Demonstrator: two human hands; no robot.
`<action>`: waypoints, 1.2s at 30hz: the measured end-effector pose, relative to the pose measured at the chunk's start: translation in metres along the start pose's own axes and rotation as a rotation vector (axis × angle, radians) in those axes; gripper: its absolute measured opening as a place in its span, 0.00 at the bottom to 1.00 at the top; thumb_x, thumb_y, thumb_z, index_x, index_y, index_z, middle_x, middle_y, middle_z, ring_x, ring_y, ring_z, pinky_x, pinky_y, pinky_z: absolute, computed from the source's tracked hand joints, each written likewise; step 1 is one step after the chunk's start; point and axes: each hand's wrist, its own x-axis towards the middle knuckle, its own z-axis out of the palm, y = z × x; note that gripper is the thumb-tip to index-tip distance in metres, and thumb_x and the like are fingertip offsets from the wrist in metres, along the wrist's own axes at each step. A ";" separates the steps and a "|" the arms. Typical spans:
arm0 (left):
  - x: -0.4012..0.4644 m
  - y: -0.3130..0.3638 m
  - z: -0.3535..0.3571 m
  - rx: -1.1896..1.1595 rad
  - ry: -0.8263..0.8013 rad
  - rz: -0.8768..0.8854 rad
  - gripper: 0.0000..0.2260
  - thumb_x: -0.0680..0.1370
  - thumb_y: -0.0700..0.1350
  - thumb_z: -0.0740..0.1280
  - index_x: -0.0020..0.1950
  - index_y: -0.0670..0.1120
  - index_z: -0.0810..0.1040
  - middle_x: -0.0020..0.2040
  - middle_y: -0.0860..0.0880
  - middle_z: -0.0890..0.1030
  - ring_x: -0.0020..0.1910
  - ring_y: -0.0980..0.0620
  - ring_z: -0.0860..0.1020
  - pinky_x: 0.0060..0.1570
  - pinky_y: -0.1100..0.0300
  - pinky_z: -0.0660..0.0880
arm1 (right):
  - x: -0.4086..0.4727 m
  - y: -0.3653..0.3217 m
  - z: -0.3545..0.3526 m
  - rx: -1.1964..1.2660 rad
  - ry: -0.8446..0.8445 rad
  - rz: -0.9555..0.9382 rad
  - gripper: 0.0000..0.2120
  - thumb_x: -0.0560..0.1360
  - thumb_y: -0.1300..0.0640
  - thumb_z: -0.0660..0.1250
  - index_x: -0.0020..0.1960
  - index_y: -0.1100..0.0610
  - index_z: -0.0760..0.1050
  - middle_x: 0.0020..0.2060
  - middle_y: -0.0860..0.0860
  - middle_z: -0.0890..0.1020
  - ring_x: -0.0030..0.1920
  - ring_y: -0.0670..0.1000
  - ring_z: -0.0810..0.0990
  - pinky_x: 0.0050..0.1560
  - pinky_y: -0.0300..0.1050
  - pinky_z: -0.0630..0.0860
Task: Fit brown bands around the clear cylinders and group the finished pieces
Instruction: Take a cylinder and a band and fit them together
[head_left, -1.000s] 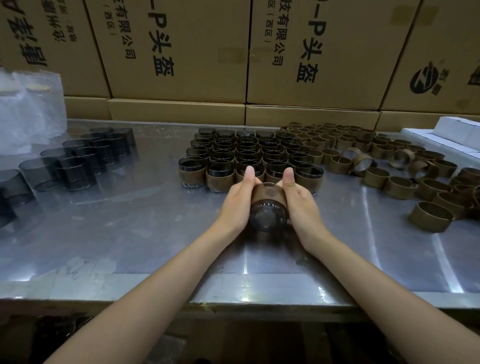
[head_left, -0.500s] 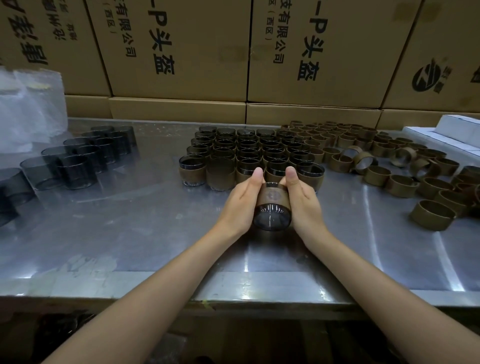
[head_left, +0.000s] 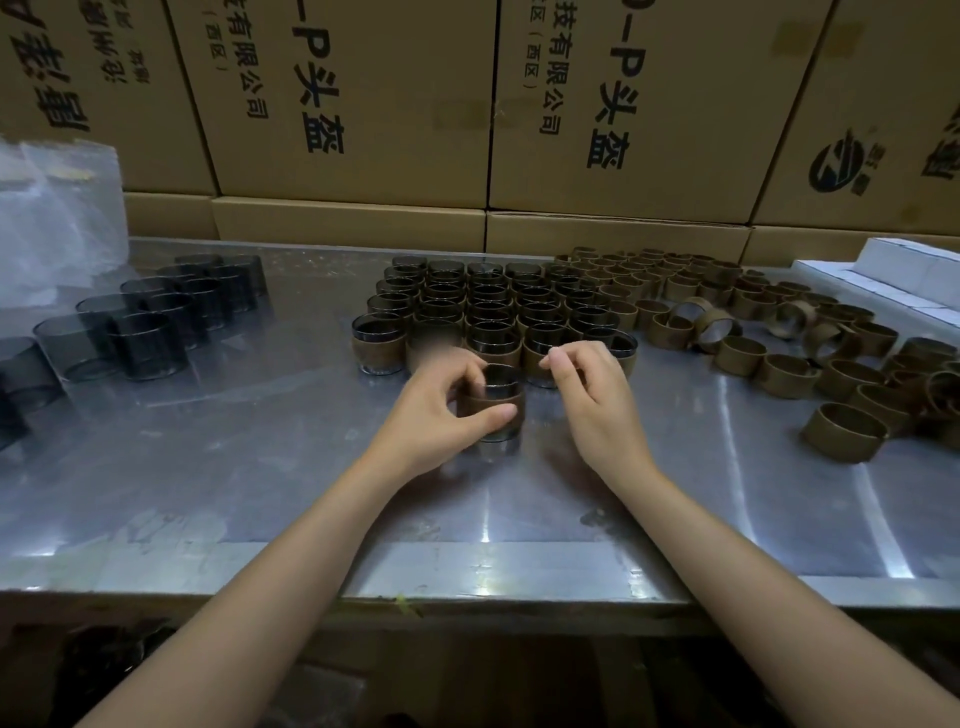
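Observation:
A clear cylinder with a brown band (head_left: 493, 402) stands upright on the metal table (head_left: 260, 467), just in front of the block of finished banded cylinders (head_left: 493, 306). My left hand (head_left: 441, 415) grips it from the left, thumb in front and fingers behind. My right hand (head_left: 592, 400) hovers just to its right, fingers loosely curled and apart, holding nothing. Bare clear cylinders (head_left: 156, 317) stand in rows at the left. Loose brown bands (head_left: 779, 332) lie spread over the right side, one nearest band (head_left: 844, 432) apart from the rest.
Stacked cardboard boxes (head_left: 363, 104) form a wall behind the table. A crumpled clear plastic bag (head_left: 57, 223) sits at the back left. White flat boxes (head_left: 904, 270) lie at the back right. The table's front edge (head_left: 467, 587) runs below my forearms.
The banded cylinder was held on its side between both hands; now it stands upright on the table. My right hand has let go and moved off to the right.

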 end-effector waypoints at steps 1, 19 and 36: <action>-0.003 -0.002 -0.005 0.034 -0.015 0.002 0.13 0.71 0.43 0.75 0.38 0.50 0.71 0.55 0.51 0.73 0.59 0.56 0.74 0.60 0.62 0.72 | 0.001 0.002 -0.002 -0.027 0.018 0.019 0.06 0.81 0.55 0.59 0.48 0.52 0.75 0.47 0.46 0.75 0.54 0.48 0.72 0.53 0.35 0.66; -0.006 -0.056 -0.066 -0.111 0.227 -0.273 0.25 0.75 0.30 0.67 0.59 0.47 0.54 0.64 0.42 0.69 0.67 0.43 0.71 0.65 0.53 0.68 | 0.005 0.021 -0.011 -0.140 0.052 0.383 0.26 0.77 0.58 0.66 0.69 0.60 0.58 0.69 0.56 0.58 0.62 0.55 0.69 0.55 0.40 0.66; -0.013 -0.048 -0.081 0.193 0.464 -0.350 0.27 0.75 0.28 0.58 0.72 0.44 0.59 0.69 0.44 0.69 0.67 0.45 0.69 0.61 0.53 0.69 | 0.004 0.022 -0.014 -0.099 -0.012 0.332 0.04 0.77 0.60 0.62 0.51 0.54 0.72 0.47 0.48 0.75 0.45 0.49 0.75 0.37 0.39 0.66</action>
